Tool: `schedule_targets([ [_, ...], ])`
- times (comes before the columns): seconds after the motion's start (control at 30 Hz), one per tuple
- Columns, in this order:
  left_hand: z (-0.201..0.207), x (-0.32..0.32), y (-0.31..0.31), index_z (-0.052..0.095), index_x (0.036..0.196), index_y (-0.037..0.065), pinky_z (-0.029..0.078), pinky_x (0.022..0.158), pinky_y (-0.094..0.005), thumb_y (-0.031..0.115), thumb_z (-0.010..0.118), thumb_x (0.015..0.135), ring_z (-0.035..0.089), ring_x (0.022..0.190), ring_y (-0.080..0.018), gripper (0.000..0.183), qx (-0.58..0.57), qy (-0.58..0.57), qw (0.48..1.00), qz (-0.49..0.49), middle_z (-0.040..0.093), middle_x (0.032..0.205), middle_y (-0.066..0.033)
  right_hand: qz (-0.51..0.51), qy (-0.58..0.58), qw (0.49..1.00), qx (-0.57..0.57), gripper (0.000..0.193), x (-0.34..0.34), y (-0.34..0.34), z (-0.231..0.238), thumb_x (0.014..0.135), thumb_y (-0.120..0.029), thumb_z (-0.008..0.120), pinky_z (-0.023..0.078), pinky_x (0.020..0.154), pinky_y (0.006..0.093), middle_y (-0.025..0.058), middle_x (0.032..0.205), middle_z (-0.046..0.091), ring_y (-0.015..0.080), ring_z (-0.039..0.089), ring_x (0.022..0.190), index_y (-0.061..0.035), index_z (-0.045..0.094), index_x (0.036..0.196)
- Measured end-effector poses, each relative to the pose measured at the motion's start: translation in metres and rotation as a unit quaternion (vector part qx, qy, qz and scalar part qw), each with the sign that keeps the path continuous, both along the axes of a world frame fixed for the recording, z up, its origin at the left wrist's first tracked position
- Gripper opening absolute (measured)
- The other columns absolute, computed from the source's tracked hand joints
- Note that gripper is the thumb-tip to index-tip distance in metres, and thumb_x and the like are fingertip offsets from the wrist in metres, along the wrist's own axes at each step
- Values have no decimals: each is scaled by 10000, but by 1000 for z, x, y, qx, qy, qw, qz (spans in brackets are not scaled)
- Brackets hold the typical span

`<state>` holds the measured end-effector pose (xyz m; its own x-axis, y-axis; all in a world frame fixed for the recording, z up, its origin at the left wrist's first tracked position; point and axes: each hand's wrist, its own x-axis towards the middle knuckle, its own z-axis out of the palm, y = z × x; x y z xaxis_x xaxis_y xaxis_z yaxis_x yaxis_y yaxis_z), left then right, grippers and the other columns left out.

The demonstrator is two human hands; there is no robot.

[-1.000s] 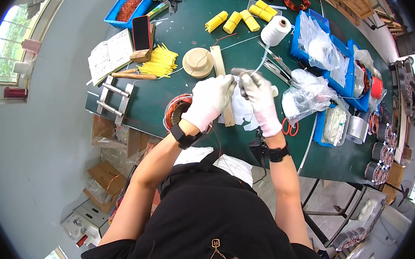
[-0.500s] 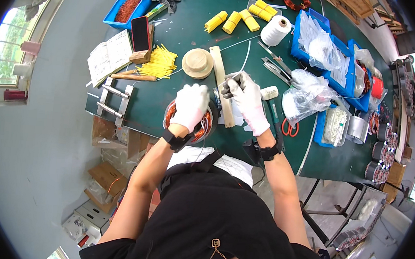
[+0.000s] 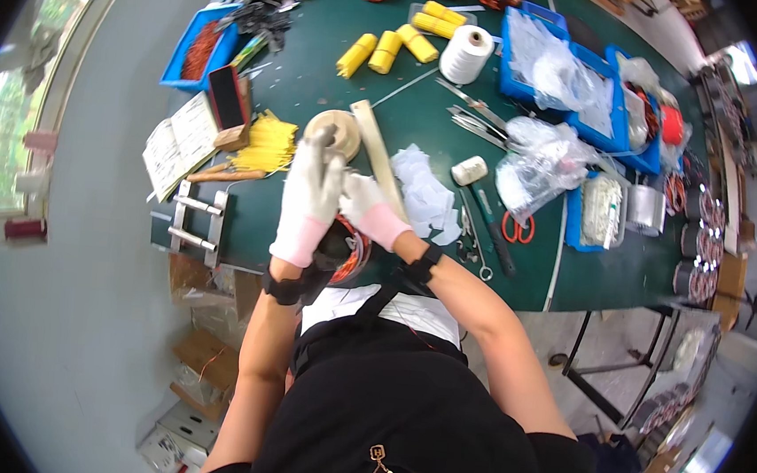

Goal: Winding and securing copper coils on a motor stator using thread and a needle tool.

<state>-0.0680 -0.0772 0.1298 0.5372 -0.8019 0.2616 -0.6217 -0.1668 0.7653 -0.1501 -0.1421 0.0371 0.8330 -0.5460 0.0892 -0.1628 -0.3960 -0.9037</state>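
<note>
Head view: my left hand (image 3: pixel 311 194) fingers extended, my right hand (image 3: pixel 367 205) half-curled, both near wire coil (image 3: pixel 358 254); cannot tell if holding anything.

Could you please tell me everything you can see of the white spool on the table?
The white spool is roughly cylindrical, apparently wound with thread, with a brownish core end showing at its top. It stands upright on the green tabletop, between yellow bundles and blue bins. A thin pale strand runs from near its base down-left. Neither the left hand nor the right hand touches it.
</note>
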Motion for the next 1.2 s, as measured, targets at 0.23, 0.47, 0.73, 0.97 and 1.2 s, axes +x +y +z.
schedule_targets([
  [0.23, 22, 10, -9, 596, 960, 8, 403, 552, -233, 219, 439, 921, 489, 578, -90, 266, 19, 183, 982, 53, 615, 792, -67, 38, 43, 995, -80, 232, -1, 3, -20, 844, -268, 502, 483, 739, 429, 148, 904, 620, 320, 604, 846, -59, 593, 890],
  [0.47, 118, -2, 46, 610, 1038, 13, 432, 597, -242, 271, 392, 954, 541, 675, -100, 347, -219, 116, 959, 137, 610, 919, -77, -108, 50, 991, 65, 246, -97, -48, -16, 832, -208, 527, 462, 811, 397, 139, 895, 596, 310, 584, 902, -64, 590, 1022],
  [0.73, 103, -85, -11, 523, 1123, -1, 459, 816, -329, 294, 437, 946, 561, 931, -174, 355, 51, 371, 650, -662, 583, 1064, -111, -585, 46, 795, -150, 485, -274, -190, -21, 814, -232, 639, 419, 812, 455, 248, 1015, 567, 390, 551, 865, 69, 451, 1144],
  [0.97, 2, -126, -112, 363, 1263, -37, 428, 870, -338, 300, 526, 872, 510, 1019, -243, 541, 201, 392, 863, -249, 491, 1134, -164, -370, -47, 906, 199, 121, -251, -133, -7, 850, -133, 535, 432, 585, 246, 19, 724, 560, 76, 512, 625, -14, 557, 858],
  [1.2, -118, -157, -154, 271, 1338, -33, 391, 929, -400, 452, 654, 750, 419, 1126, -389, 852, 135, 140, 981, -2, 350, 1255, -259, -335, 65, 930, 137, 204, -262, -92, 2, 806, -197, 593, 387, 622, 242, 32, 694, 476, 100, 449, 671, 1, 557, 840],
])
